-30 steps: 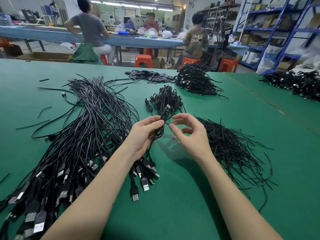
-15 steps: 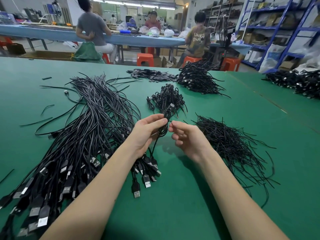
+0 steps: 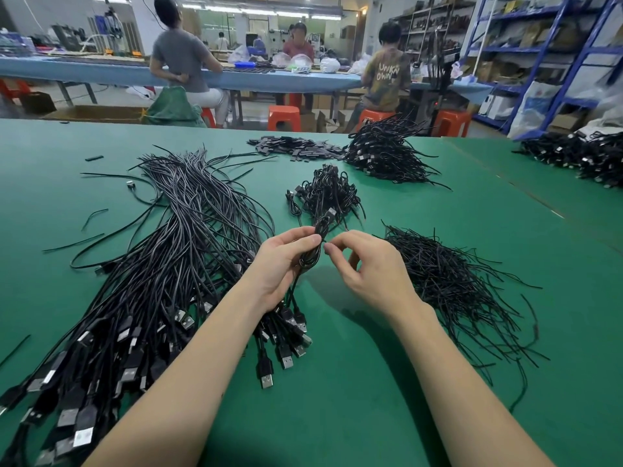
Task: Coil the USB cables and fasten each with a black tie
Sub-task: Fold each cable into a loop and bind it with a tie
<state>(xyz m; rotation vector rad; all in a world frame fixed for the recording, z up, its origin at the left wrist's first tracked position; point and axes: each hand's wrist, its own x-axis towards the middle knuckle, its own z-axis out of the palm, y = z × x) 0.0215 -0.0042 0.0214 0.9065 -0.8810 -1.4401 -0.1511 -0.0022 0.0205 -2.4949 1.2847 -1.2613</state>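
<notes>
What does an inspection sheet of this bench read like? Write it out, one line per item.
Surface: green table, also bearing a far cable heap.
Job's things: coiled cable in the hands; loose cables at left; ties heaped at right; finished coils piled ahead.
Clutter: stray cable bits at far left; flat black pieces at the back.
Grippers: left hand grips the coil; right hand pinches at its top, tie too thin to see.
Cables: loose cables' USB plugs point toward the camera.
Surroundings: people seated on orange stools at a blue bench; blue shelving at right.
</notes>
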